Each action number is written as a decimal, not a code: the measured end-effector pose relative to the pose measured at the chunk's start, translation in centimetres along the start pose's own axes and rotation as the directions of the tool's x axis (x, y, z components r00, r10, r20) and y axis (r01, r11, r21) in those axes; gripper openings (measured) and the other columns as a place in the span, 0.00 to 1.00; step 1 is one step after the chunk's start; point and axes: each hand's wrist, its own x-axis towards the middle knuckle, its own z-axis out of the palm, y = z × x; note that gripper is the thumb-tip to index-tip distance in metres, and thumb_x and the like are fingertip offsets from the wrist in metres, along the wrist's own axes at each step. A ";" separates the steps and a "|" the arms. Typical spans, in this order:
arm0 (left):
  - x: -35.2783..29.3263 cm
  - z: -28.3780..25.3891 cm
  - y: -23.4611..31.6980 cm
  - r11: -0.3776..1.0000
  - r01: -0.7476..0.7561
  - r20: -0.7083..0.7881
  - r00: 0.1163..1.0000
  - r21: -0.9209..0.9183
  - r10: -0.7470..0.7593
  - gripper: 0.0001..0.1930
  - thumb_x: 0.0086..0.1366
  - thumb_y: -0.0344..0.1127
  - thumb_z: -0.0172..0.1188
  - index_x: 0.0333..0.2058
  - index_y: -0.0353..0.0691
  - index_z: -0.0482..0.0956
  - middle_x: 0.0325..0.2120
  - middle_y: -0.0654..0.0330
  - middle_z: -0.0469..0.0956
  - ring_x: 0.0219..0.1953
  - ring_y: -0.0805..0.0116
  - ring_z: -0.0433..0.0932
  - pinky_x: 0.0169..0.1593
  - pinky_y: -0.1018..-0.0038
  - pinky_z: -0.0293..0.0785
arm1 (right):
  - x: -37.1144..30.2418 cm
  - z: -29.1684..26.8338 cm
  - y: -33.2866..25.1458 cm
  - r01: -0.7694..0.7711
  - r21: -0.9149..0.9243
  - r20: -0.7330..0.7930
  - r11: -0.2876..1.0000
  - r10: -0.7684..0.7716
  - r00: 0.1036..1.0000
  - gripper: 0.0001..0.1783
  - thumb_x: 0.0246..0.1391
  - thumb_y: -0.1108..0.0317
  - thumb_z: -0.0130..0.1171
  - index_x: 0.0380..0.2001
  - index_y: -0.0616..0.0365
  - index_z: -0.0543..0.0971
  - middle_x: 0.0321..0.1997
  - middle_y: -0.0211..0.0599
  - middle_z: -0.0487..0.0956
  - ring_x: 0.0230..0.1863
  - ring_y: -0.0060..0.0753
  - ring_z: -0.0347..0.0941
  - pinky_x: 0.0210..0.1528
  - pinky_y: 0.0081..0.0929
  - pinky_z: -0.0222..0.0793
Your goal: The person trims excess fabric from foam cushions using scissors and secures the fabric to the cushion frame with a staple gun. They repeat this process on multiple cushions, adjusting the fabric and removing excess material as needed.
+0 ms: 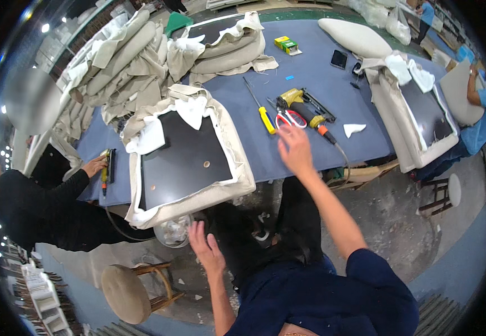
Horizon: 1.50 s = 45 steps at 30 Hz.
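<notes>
My right hand (pixel 295 150) is over the table, its fingers stretched out at the red-and-white handles of a pair of scissors (pixel 299 119); whether a fingertip touches them I cannot tell. Beside the scissors lie a yellow-handled screwdriver (pixel 266 120) and a yellow-and-black staple gun (pixel 293 97) with an air hose. My left hand (pixel 206 249) hangs below the table edge, fingers apart and holding nothing. Just beyond it, an upholstered seat cushion (pixel 242 178) rests with its black underside up, beige fabric and white padding folded around the rim.
Stacked beige covers (pixel 125 61) fill the back left of the blue table (pixel 226 89). A second cushion (pixel 400 134) lies at the right. At the left a person's hand (pixel 94 166) holds another staple gun (pixel 108 168). Stools (pixel 124 294) and a bucket (pixel 171 234) stand below.
</notes>
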 end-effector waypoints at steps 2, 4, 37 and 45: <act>-2.0 0.3 1.4 0.986 0.023 0.106 0.994 -0.165 -0.005 0.26 0.80 0.48 0.38 0.63 0.37 0.73 0.68 0.47 0.65 0.74 0.43 0.55 0.75 0.52 0.49 | 0.5 0.6 4.0 -0.053 -0.076 -0.016 0.996 0.052 0.999 0.15 0.58 0.69 0.61 0.48 0.56 0.82 0.53 0.49 0.78 0.55 0.54 0.73 0.61 0.51 0.68; -3.8 0.0 3.0 0.987 -0.008 0.156 0.987 -0.161 0.033 0.27 0.81 0.48 0.35 0.61 0.37 0.75 0.68 0.47 0.65 0.74 0.43 0.55 0.75 0.53 0.49 | 1.2 1.6 6.7 -0.024 -0.232 -0.002 0.972 0.024 1.000 0.14 0.59 0.68 0.60 0.48 0.56 0.81 0.50 0.50 0.78 0.53 0.55 0.75 0.55 0.48 0.73; 11.4 6.8 7.2 0.833 -0.497 0.109 0.839 -0.244 0.532 0.08 0.54 0.22 0.68 0.34 0.38 0.86 0.34 0.60 0.81 0.41 0.57 0.79 0.48 0.61 0.74 | -13.1 -6.5 -12.9 -0.761 0.475 0.855 -0.442 0.030 0.517 0.42 0.69 0.29 0.37 0.35 0.64 0.77 0.28 0.40 0.78 0.26 0.34 0.77 0.33 0.36 0.80; 9.9 6.2 6.0 0.814 -0.558 0.064 0.817 -0.158 0.573 0.13 0.55 0.19 0.65 0.39 0.38 0.86 0.39 0.58 0.84 0.45 0.57 0.83 0.52 0.60 0.76 | -12.1 -5.6 -13.6 -0.853 0.331 0.924 -0.404 -0.047 0.381 0.39 0.73 0.36 0.35 0.32 0.63 0.76 0.27 0.41 0.77 0.22 0.32 0.75 0.27 0.33 0.78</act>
